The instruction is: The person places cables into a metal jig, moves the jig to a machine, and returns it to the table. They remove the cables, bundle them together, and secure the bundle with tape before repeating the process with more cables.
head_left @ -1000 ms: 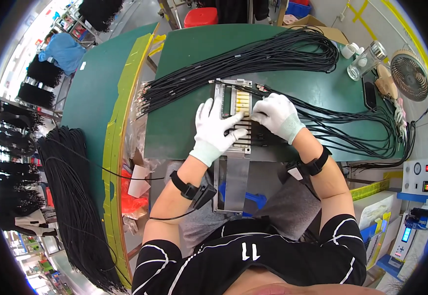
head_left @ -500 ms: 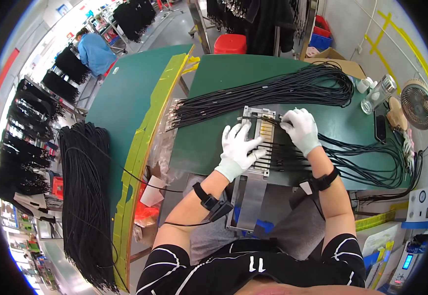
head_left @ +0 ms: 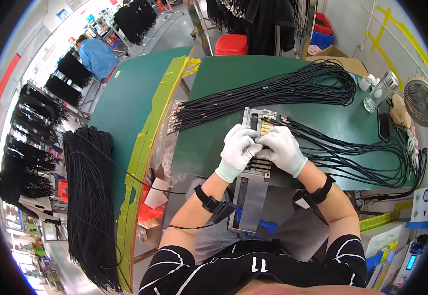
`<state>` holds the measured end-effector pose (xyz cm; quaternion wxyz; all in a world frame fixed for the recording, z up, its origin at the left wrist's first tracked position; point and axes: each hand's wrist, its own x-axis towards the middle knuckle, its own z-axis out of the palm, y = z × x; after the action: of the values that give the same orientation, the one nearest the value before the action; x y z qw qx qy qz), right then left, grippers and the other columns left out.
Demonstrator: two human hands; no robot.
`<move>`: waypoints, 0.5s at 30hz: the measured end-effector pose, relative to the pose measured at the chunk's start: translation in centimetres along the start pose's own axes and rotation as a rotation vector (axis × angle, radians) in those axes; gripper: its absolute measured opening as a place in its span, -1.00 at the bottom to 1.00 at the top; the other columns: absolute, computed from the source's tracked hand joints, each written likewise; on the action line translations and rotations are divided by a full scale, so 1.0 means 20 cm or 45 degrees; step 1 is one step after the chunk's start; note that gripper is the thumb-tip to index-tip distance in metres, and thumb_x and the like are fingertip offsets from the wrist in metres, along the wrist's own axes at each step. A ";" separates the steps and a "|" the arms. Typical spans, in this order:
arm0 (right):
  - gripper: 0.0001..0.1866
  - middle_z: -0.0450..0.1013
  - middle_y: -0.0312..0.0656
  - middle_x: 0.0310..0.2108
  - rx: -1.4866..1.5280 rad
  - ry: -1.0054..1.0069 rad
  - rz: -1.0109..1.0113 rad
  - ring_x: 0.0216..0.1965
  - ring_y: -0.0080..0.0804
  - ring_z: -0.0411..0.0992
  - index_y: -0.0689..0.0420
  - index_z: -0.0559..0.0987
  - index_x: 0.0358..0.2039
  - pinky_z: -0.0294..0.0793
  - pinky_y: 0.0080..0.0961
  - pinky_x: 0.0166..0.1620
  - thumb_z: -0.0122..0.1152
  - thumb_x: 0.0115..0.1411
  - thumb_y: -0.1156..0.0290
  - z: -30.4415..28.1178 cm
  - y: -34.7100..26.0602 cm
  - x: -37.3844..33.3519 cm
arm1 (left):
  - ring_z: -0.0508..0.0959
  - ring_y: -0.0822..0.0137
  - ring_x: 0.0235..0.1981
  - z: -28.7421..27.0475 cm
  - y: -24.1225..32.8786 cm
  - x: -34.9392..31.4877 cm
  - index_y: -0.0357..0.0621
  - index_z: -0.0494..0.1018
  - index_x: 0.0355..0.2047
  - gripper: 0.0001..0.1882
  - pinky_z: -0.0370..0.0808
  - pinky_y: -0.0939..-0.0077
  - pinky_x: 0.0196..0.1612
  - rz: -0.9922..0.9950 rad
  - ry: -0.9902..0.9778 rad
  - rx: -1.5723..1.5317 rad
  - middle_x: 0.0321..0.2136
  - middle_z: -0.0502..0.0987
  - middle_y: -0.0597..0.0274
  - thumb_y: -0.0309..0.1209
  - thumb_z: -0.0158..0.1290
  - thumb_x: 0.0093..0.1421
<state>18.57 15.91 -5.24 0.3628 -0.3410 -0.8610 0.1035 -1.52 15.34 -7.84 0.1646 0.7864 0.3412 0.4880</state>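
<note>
A metal fixture with slots and a yellow-marked strip point(head_left: 247, 118) lies at the green table's front edge. My left hand point(head_left: 237, 151), in a white glove, bends over its middle with fingers drawn together. My right hand point(head_left: 283, 149), gloved too, meets it from the right, fingers closed. What the fingertips of both hands pinch is hidden between the gloves. Black cables point(head_left: 322, 132) run from the fixture and from beside my right hand toward the right. Beyond the fixture lies a long bundle of black cables point(head_left: 268, 93), its metal ends fanned out at the left.
On the right stand a glass bottle point(head_left: 381, 92), a phone point(head_left: 383, 127) and a small fan point(head_left: 420, 98). Another thick cable bundle point(head_left: 90, 201) hangs over the left table, edged with yellow tape point(head_left: 142, 142). A red stool point(head_left: 231, 44) stands behind; a person in blue point(head_left: 97, 56) is far left.
My right hand has moved left and nearer, from the cables at the fixture's far end to its middle. My left hand, spread before, has drawn its fingers together beside it.
</note>
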 end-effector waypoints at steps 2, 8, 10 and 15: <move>-0.73 0.50 -0.26 -0.43 -0.024 -0.077 0.037 -0.24 -0.18 0.42 0.03 0.59 -0.40 0.35 -0.30 -0.11 0.44 -0.10 0.24 0.03 -0.01 -0.02 | 0.49 0.05 -0.07 0.00 0.01 -0.01 -0.25 0.46 -0.52 -0.83 0.37 0.24 0.06 0.041 0.007 -0.015 -0.23 0.59 0.09 -0.43 0.19 0.11; -0.77 0.49 -0.28 -0.48 -0.041 -0.134 0.107 -0.31 -0.21 0.44 0.02 0.59 -0.43 0.35 -0.33 -0.13 0.43 -0.09 0.26 -0.05 0.02 -0.01 | 0.50 0.10 -0.11 0.00 0.01 0.01 -0.25 0.46 -0.50 -0.85 0.38 0.28 0.03 -0.032 -0.072 0.013 -0.27 0.58 0.08 -0.45 0.18 0.12; -0.82 0.48 -0.26 -0.55 -0.229 0.114 -0.086 -0.36 -0.24 0.46 -0.01 0.60 -0.47 0.36 -0.35 -0.19 0.42 -0.09 0.27 -0.02 -0.01 0.00 | 0.50 0.11 -0.12 0.03 0.00 -0.02 -0.25 0.46 -0.49 -0.86 0.38 0.29 0.02 -0.088 -0.125 -0.034 -0.26 0.57 0.08 -0.46 0.17 0.13; -0.74 0.49 -0.29 -0.50 -0.041 0.026 0.005 -0.32 -0.22 0.45 0.05 0.60 -0.39 0.37 -0.27 -0.15 0.45 -0.12 0.31 0.04 0.01 0.00 | 0.51 0.11 -0.25 0.05 -0.06 -0.04 -0.26 0.48 -0.48 -0.91 0.43 0.31 -0.12 -0.286 0.040 -0.214 -0.31 0.56 0.08 -0.50 0.14 0.12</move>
<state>18.18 16.18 -5.91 0.3658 -0.3494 -0.8582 0.0870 -1.35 15.72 -9.42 0.2781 0.7191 0.3873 0.5055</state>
